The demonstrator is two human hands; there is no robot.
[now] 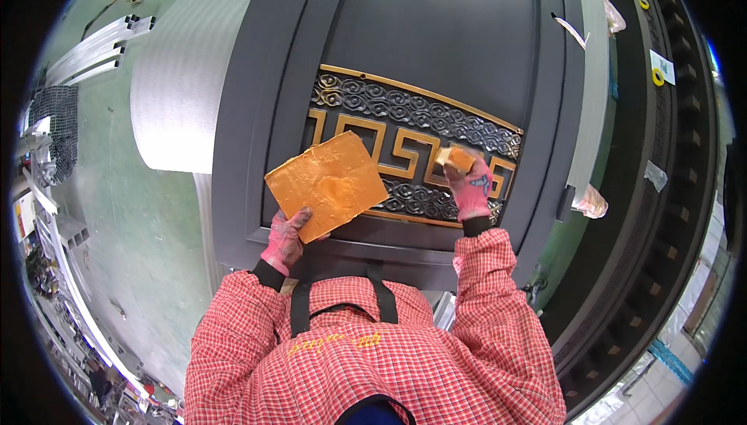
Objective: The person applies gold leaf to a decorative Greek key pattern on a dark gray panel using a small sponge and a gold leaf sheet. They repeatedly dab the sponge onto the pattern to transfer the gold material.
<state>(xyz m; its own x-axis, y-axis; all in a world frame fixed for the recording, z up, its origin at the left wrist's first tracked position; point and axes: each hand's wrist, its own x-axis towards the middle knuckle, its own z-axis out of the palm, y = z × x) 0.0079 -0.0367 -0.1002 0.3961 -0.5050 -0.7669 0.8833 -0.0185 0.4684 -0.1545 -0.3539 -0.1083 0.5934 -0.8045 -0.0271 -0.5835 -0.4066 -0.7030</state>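
Observation:
My left hand (284, 241), in a stained pink glove, grips a flat rectangular board (331, 184) by its near edge, thumb on top. Gold paint covers the board, thicker in its middle. In my right hand (471, 191), also gloved in pink, is a small sponge block (457, 159) with gold on it. That hand is over the right part of a raised gold key pattern (408, 152) on a dark grey door panel (443, 20). Dark scrollwork bands (420, 116) run above and below the pattern, edged by gold strips. The board hides part of the pattern's left side.
The door panel lies flat before me. White foam sheeting (183, 82) is on its left, over a green floor (117, 223). Metal profiles (97, 51) lie at the far left. Along the right runs a long dark structure (622, 215) with yellow tape rolls (658, 77).

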